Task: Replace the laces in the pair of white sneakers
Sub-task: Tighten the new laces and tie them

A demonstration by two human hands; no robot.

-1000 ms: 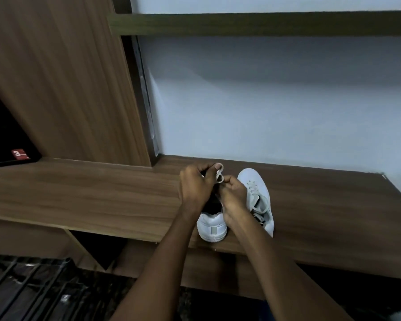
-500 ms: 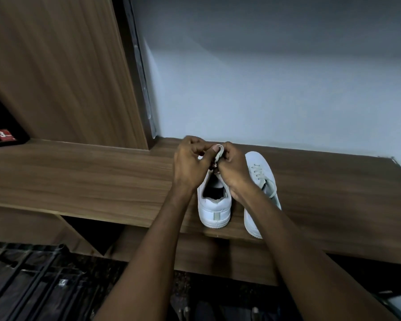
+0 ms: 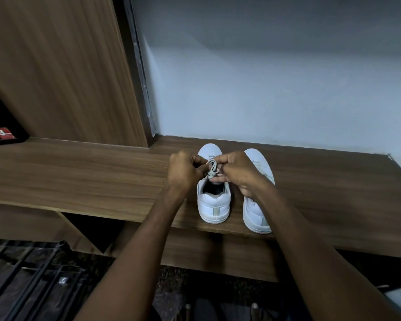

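Hands have come slightly apart since half a second ago, when their knuckles nearly met over the shoe's tongue; a loop of lace now shows plainly between them. The left hand [image 3: 186, 171] is curled, thumb and forefinger pinching the left side of the grey-white lace [image 3: 212, 168]. The right hand [image 3: 237, 173] is curled too, its fingertips pinching the same lace from the right. The lace bunches in a small loop between both pinches, directly above the tongue of the left sneaker [image 3: 214, 200], whose dark opening shows just below the hands. More of this sneaker's toe is visible beyond the knuckles than before. The right sneaker [image 3: 258, 205] stands just beside it, heel toward the camera, partly covered by the right wrist; it now sits parallel to its mate rather than angled away. Both rest near the front edge of the wooden shelf [image 3: 79, 177], with a wood panel [image 3: 56, 66] to the left and a pale wall [image 3: 276, 77] behind.
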